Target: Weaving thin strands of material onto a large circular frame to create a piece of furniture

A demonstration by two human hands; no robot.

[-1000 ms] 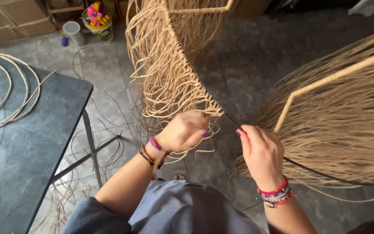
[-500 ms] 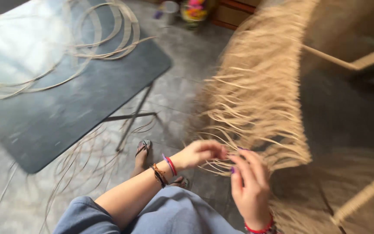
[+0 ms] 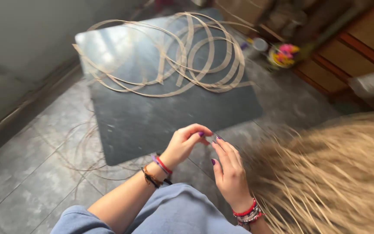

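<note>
Both hands sit close together in the near middle of the shot, fingertips almost meeting. Left hand [image 3: 186, 144] is curled in, thumb and forefinger pinched narrow, and the right hand [image 3: 227, 171] faces it with fingers half bent and loosely spread. Whatever they're pinching is too thin to see, so I honestly can't tell if a strand is between them. Dark purple nail polish on both, and stacks of beaded and cord bracelets on each wrist.

Right next to the right hand, filling the near right corner, is a big shaggy mass of pale straw-coloured cane strands [image 3: 338, 177], all loose ends sticking out, pretty blurry.

Farther off sits the bench [image 3: 161, 119], a dark flat slab with a dull, speckled, slightly shiny top. On its far half lie flat cane strips [image 3: 182, 65], wide ribbon-like ones, looped into overlapping coils and trailing off the left edge.

Grey tiled floor [image 3: 31, 173] underneath, with thin stray strands curling across it near the bench's near left corner. Far right there's a small round basket [image 3: 283, 55] of bright pink and yellow stuff beside a little white cup [image 3: 259, 44], and a reddish wooden frame behind them.
</note>
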